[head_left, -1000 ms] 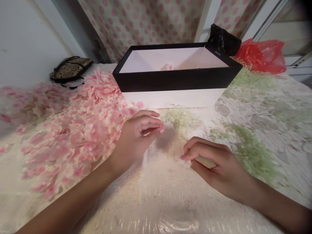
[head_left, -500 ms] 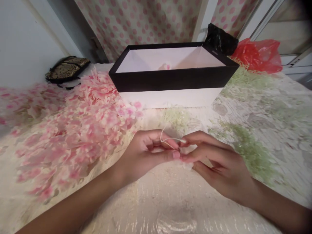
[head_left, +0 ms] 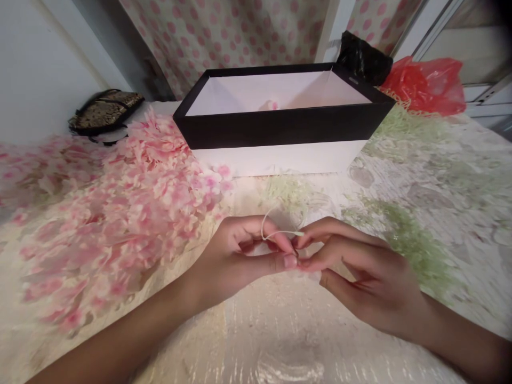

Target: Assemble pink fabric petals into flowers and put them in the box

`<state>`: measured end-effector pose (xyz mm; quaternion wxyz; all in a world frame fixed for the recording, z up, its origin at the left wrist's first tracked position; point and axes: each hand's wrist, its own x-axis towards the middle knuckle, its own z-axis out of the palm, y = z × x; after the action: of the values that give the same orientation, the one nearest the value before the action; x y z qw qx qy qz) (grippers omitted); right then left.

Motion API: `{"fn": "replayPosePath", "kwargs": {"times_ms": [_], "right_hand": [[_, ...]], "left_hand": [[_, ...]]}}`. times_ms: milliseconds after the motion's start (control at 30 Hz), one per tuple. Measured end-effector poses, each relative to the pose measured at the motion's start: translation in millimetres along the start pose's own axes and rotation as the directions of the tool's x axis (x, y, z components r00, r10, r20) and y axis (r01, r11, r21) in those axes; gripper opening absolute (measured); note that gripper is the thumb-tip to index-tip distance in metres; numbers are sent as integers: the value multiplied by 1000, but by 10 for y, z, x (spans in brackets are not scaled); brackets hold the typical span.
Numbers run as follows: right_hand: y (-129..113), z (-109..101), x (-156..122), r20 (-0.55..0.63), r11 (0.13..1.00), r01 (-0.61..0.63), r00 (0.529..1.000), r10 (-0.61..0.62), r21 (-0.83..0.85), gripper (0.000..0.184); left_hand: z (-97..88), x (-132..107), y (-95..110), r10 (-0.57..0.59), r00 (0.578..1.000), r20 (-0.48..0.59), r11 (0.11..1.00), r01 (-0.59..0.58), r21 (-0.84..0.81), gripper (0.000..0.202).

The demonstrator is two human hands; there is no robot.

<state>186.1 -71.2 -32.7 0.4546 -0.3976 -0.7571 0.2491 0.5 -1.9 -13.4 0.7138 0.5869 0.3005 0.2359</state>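
In front of the box, my left hand (head_left: pixel 244 256) is closed, its thumb and index finger pinching a thin pale strand (head_left: pixel 276 233). The strand bends sharply, and one end has a small light tip. My right hand (head_left: pixel 360 272) meets the left fingertips, its index and middle fingers drawn together at the same spot and its thumb held a little lower. Whatever lies between the right fingertips is tiny and mostly hidden. A heap of pink and white artificial petals (head_left: pixel 132 213) spreads to the left of my hands. Thin green strands (head_left: pixel 416 250) lie in a bunch on the right.
A black-rimmed white box (head_left: pixel 280 128) stands behind my hands, with a small pink-and-white petal piece inside. A patterned pouch (head_left: pixel 106 112) lies at the back left. A black plastic bag (head_left: pixel 364 58) and a red plastic bag (head_left: pixel 428 85) sit at the back right.
The right fingers have shifted slightly at the pinch point. A pale, filmy piece seen under them earlier is now mostly out of sight. The view has tilted a little.
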Motion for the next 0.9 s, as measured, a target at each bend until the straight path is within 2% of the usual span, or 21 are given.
{"fn": "replayPosePath", "kwargs": {"times_ms": [267,633,900], "right_hand": [[-18,-24,-6,23,999,1,1000,-2,53,24],[-4,-1,4,15,1000,16,1000,-16,16,24],[-5,20,-34,16,1000,21,1000,-21,9,26]], "left_hand": [[9,-17,-10,39,999,-13,998,-38,56,8],[38,-46,0,103,995,-3,980,-101,171,9],[67,-50,-19,80,996,36,992,-83,92,13]]}}
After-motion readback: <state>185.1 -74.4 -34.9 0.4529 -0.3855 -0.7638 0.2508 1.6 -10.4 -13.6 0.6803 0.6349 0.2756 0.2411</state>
